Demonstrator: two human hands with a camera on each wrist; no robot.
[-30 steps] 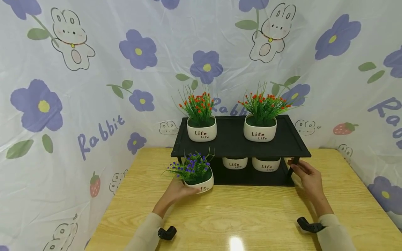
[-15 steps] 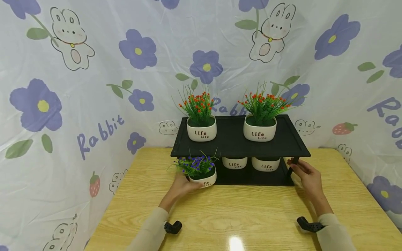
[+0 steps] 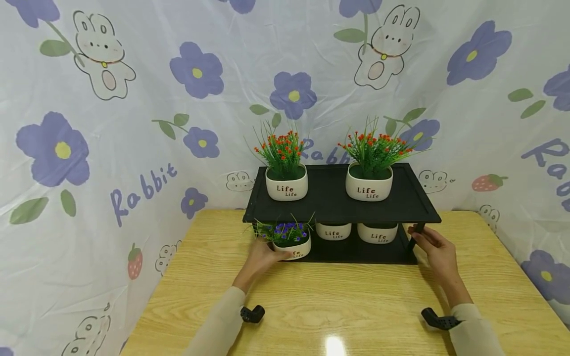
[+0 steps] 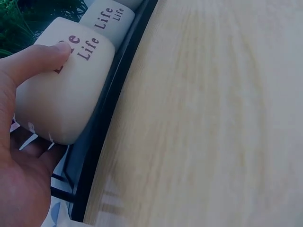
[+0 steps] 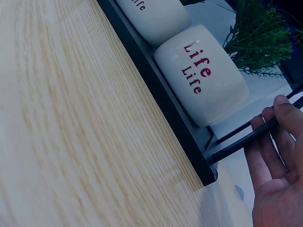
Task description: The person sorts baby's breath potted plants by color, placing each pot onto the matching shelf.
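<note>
My left hand grips a white oval flowerpot of purple flowers at the left front of the black two-tier shelf. In the left wrist view, the thumb presses the lettered front of the pot, with fingers around its far end. The pot is over the lower tier; whether its base touches cannot be told. My right hand holds the shelf's right front post between thumb and fingers. Two more white pots, one in the middle and one at right, stand on the lower tier, their tops hidden in the head view.
On the upper tier stand two white pots with red-orange flowers, one at left and one at right. The shelf rests on a wooden table. Behind hangs a printed curtain. Both wrists carry black devices.
My left hand has moved the purple-flowered pot right and inward, from in front of the shelf to its lower tier. The right hand has stayed on the post.
</note>
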